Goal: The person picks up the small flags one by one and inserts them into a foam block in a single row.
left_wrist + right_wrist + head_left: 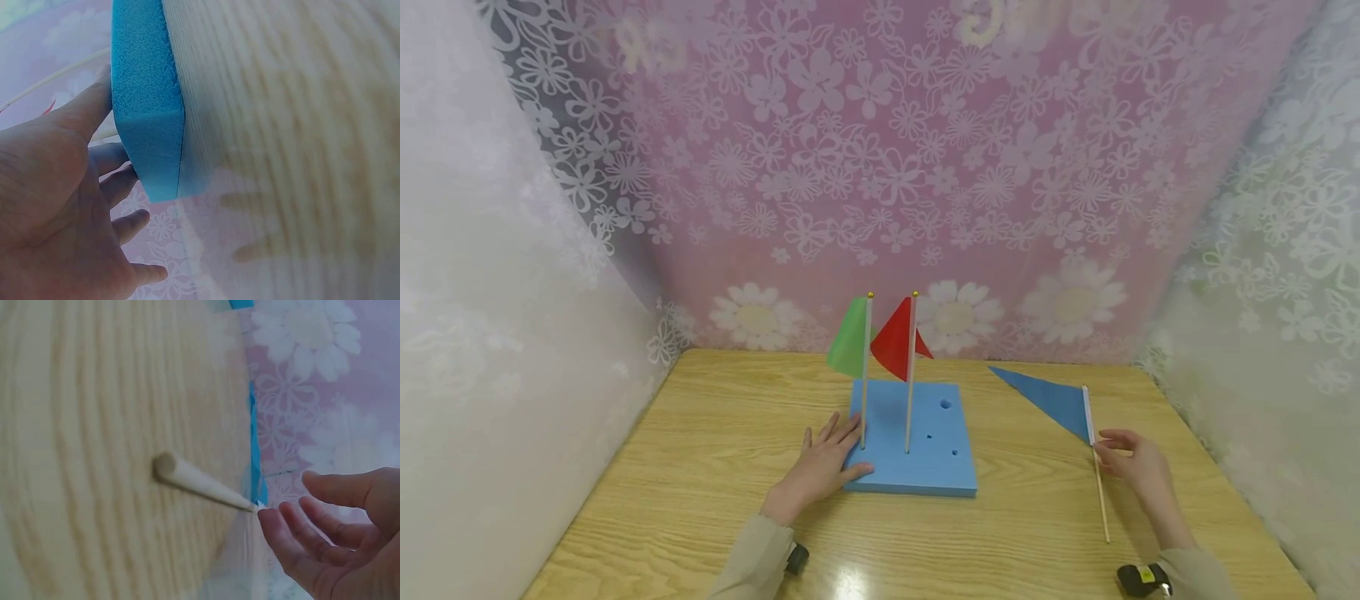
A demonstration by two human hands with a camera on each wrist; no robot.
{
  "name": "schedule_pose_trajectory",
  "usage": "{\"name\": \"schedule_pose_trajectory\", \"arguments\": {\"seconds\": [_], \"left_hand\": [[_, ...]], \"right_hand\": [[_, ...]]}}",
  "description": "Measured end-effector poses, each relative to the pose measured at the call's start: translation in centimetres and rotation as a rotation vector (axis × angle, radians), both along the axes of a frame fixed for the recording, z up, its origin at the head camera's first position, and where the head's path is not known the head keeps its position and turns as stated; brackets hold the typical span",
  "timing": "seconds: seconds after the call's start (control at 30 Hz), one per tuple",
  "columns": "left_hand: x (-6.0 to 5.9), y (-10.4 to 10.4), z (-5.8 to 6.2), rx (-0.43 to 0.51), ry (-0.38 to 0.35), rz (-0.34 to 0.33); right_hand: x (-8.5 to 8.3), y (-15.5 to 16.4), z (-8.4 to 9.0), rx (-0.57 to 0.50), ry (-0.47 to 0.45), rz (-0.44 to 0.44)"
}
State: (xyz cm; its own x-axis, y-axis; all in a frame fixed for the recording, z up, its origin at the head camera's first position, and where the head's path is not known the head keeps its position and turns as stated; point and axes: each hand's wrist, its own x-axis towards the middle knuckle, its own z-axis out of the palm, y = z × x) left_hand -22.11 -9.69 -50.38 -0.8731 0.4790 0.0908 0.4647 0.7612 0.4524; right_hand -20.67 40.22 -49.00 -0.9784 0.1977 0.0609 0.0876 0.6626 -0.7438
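Left hand [820, 471] lies flat, fingers straight, on the left corner of the blue foam block [925, 458] on the desk [700, 467]. Green flag [852, 340] and red flag [897, 340] stand in the block. Right hand [1131, 467], fingers loosely curled, touches the blue flag's [1052, 402] stick; whether it grasps it, cannot tell.

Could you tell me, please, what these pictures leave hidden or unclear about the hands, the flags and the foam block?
- Head view: how deep the green flag and red flag sit in the foam block; the foam hides their stick ends.
- Right wrist view: whether the right hand pinches the blue flag; its fingertips blur at the stick.
- Left wrist view: the left hand covers the block's top; both flags are cut off.
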Motion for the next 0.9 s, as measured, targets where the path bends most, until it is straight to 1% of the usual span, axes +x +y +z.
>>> {"name": "schedule_pose_trajectory", "arguments": {"seconds": [0.17,0.27,0.4,0.5,0.67,0.9], "left_hand": [[0.0,-0.1,0.0,0.004,0.000,-0.003],[0.0,0.0,0.1,0.007,-0.004,-0.003],[0.1,0.0,0.2,0.009,-0.006,-0.003],[0.2,0.0,0.3,0.011,-0.002,-0.003],[0.1,0.0,0.2,0.007,0.002,-0.001],[-0.1,0.0,-0.2,-0.003,0.001,0.004]], "right_hand": [[-0.2,0.7,0.0,0.096,-0.097,0.004],[-0.3,0.8,0.1,0.152,-0.127,0.019],[-0.5,0.7,0.1,0.250,-0.144,0.056],[-0.5,0.5,0.0,0.292,-0.133,0.083],[-0.7,-0.2,0.1,0.311,-0.123,0.077],[-0.5,-0.6,0.1,0.319,-0.111,0.091]]}}
